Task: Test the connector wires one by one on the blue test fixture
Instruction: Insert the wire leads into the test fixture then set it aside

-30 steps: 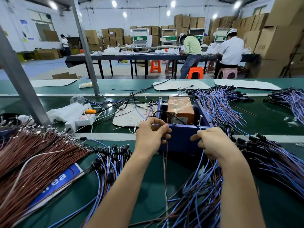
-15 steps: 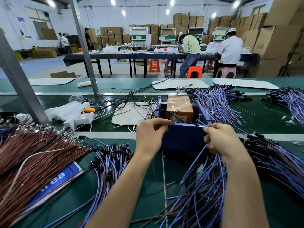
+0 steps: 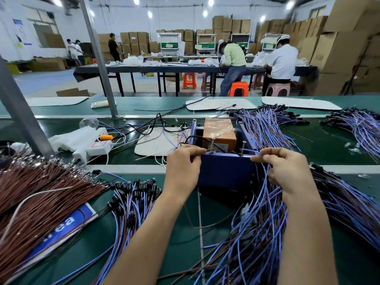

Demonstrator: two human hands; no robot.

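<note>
Pinching a connector wire [image 3: 251, 151] at the rim of the blue test fixture [image 3: 224, 171], I am clamping my right hand [image 3: 285, 169] on one end and my left hand [image 3: 183, 163] on seemingly the other. I am judging the heap of blue wires [image 3: 257, 233] beneath mostly untested.

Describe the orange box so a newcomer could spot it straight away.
Find the blue test fixture in the middle of the green bench. Inside its open top sits the orange box, wrapped in clear tape, unlike the blue walls and wires around it.
</note>
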